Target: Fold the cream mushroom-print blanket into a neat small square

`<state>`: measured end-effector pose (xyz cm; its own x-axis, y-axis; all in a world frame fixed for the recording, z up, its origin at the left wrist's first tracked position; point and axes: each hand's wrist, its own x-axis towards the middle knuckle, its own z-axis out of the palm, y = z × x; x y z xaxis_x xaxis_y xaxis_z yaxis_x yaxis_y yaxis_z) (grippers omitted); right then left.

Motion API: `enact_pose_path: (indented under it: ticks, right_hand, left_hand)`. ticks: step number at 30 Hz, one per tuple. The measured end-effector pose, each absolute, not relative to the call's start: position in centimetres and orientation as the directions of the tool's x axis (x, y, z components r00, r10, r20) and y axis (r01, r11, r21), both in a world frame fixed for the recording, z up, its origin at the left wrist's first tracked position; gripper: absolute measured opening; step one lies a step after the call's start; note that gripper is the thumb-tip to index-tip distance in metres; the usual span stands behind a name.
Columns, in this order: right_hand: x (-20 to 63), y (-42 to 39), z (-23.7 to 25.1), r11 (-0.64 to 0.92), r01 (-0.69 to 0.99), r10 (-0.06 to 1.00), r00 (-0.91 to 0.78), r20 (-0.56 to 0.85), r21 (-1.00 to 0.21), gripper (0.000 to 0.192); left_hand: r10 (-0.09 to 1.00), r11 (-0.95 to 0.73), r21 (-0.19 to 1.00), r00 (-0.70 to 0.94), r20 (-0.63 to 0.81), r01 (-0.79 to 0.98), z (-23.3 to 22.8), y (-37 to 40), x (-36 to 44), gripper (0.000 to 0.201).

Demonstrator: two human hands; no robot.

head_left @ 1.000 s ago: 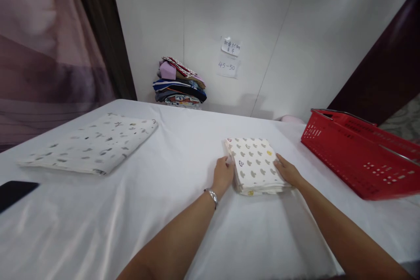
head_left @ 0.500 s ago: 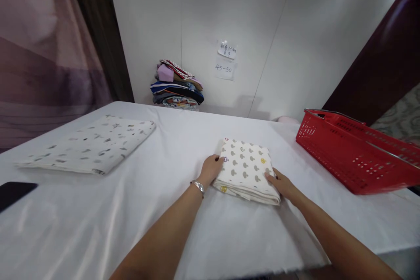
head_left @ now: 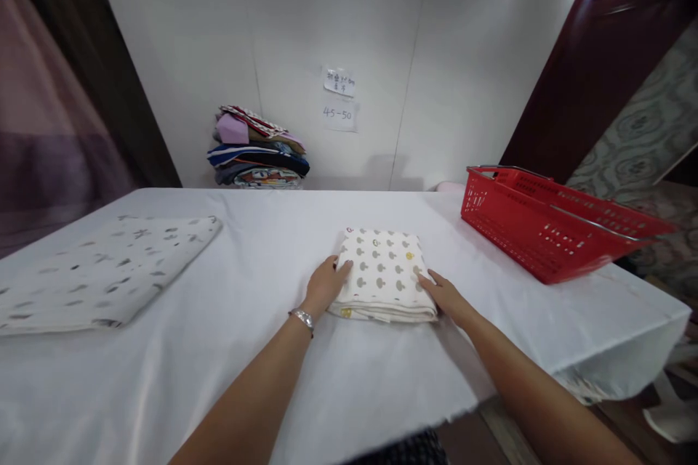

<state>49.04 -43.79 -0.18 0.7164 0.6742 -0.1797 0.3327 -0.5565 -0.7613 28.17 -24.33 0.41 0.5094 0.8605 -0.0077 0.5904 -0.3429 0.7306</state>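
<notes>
A folded white cloth [head_left: 384, 269] printed with grey mushroom-like shapes and a few coloured ones lies in a thick square on the table. My left hand [head_left: 326, 283], with a silver bracelet at the wrist, grips its left edge, thumb on top and the other fingers mostly hidden at the side. On the opposite edge, my right hand [head_left: 444, 296] holds the cloth the same way, its thumb over the top layer. The folded layers show along the near side.
A larger folded white cloth with grey prints [head_left: 109, 269] lies at the left. Toward the right edge stands a red basket [head_left: 523, 225] with metal handles. A pile of folded fabrics [head_left: 259, 152] rests at the back by the wall, near two paper notes [head_left: 339, 98].
My view has turned to the right, so everything appears shifted left. Both hands keep hold of the folded cloth, which now sits squarer to me.
</notes>
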Motion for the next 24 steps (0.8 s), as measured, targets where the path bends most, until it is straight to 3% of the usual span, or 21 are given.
enact_pose_path:
  ticks: [5,8,14,19,24]
  right_hand:
    - [46.0,-45.1,0.1,-0.331,0.091,0.803,0.551,-0.229,-0.939,0.066]
    - [43.6,-44.8,-0.1,-0.249,0.049,0.837,0.513,-0.189,-0.967,0.068]
    - [39.9,-44.1,-0.7,-0.243,-0.052,0.927,0.283,-0.248,-0.969,0.089]
    - [39.0,-43.9,-0.7,-0.208,-0.157,0.914,0.322,-0.249,-0.966,0.090]
    - [41.9,-43.4,-0.9,-0.190,-0.101,0.874,0.436,-0.215,-0.977,0.080]
  left_hand:
    - [0.837,-0.344,0.729,0.546,-0.049,0.592,1.0,-24.0,28.0,0.056]
    - [0.846,-0.308,0.764,0.530,-0.052,0.567,1.7,-22.5,26.8,0.054]
    - [0.844,-0.282,0.744,0.526,-0.109,0.606,2.5,-19.5,23.2,0.043]
    - [0.862,-0.328,0.684,0.503,-0.066,0.652,2.5,-19.4,22.9,0.045]
    - [0.854,-0.312,0.672,0.509,-0.112,0.671,2.8,-21.2,23.6,0.050]
